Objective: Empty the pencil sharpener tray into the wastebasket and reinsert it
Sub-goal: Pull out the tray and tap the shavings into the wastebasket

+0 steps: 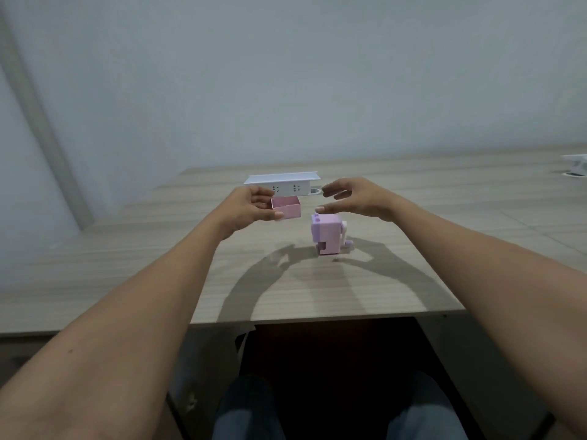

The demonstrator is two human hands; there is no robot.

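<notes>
Left hand (251, 206): raised above the bench, to the left of the sharpener; its grip is clamped on the tray, thumb on the near side and fingers behind
Tray (286, 207): small pink open-topped box, held upright in the air, up and to the left of the sharpener and apart from it; what lies inside cannot be made out
Power strip (281, 183): white block with sockets facing the viewer, on the bench behind the sharpener, just behind the tray
Sharpener (327, 235): lilac boxy body standing upright on the wood-grain bench (127, 265), a crank on its right side, an open slot low on its front
Right hand (352, 198): hovering just above the sharpener, palm down, grip apart with fingers spread, holding nothing; whether the thumb touches the sharpener's top cannot be told
</notes>
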